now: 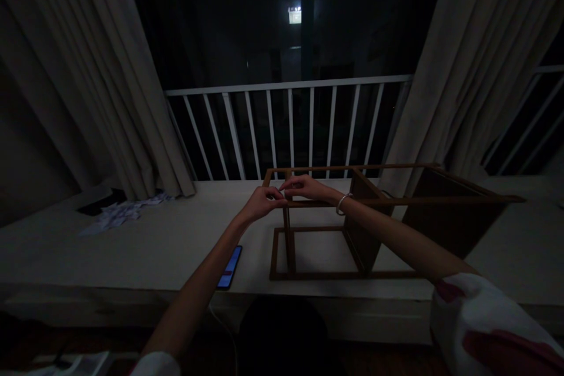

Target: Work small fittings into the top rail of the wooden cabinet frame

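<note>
Both left hand [262, 202] and right hand [308, 187] pinch a small thing [283, 192] over the wooden frame [326, 275], probably set near the ledge [145, 258]'s front edge for reach, like the phone [230, 268].

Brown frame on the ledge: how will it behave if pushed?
The brown frame looks stiff: straight bars joined at corners. It may be light for its size, being partly open. Lying on long rails, it would likely slide, not roll.

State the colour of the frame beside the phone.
The frame looks brown in the dim light; the head view shows it.
</note>
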A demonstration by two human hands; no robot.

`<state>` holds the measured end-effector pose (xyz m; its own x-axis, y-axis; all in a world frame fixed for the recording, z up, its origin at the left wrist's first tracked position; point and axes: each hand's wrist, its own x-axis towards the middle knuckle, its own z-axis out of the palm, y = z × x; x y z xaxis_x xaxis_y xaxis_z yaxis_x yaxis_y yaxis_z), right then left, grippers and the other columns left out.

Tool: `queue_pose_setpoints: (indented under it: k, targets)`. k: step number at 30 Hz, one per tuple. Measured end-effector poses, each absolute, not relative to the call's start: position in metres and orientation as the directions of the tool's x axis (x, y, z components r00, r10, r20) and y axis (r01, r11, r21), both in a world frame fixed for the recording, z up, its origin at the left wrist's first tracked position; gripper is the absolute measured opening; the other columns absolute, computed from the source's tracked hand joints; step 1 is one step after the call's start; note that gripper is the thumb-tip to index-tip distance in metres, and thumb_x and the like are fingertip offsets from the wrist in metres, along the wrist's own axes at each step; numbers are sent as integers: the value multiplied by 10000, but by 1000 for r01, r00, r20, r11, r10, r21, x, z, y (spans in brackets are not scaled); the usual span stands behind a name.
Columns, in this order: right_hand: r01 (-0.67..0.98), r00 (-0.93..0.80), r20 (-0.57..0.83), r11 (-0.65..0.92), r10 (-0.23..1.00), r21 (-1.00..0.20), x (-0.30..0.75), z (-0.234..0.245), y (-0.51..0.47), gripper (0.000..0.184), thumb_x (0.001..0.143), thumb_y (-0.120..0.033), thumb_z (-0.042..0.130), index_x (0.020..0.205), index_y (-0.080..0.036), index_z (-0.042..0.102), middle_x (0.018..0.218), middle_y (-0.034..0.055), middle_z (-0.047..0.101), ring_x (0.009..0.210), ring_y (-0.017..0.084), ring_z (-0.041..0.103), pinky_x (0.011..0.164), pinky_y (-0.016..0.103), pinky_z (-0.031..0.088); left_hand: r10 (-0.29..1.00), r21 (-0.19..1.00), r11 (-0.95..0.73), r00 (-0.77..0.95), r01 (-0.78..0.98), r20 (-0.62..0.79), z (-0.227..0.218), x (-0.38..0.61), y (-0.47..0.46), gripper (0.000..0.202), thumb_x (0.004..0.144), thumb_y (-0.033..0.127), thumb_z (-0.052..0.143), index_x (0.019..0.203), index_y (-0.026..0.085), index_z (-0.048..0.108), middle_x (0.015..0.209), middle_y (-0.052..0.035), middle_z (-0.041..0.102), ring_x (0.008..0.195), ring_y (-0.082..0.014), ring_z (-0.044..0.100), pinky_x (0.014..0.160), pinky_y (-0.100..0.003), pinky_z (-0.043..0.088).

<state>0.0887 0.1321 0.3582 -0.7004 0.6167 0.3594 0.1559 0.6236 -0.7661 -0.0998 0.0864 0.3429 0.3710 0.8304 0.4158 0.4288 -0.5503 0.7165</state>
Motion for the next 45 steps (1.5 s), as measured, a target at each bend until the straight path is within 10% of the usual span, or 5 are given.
queue_pose_setpoints:
  k: [29, 45]
  targets:
    - [133, -786, 319, 648, 530, -750, 88, 358, 132, 357, 648, -405, 610, 838, -105, 639, 791, 36, 623, 742, 121, 553, 693, 232, 420, 723, 521, -672, 313, 526, 617, 330, -99, 81, 186, 697, 329, 586, 663, 147, 602, 710, -27, 574, 684, -118, 539, 614, -229, 428]
    - [148, -787, 316, 660, 529, -737, 89, 358, 131, 366, 648, -414, 605, 823, -95, 645, 776, 43, 628, 728, 120, 552, 681, 228, 418, 606, -37, -642, 537, 766, 588, 344, -105, 42, 322, 727, 156, 482, 1028, 244, 556, 927, -41, 524, 931, -190, 457, 865, -405, 289]
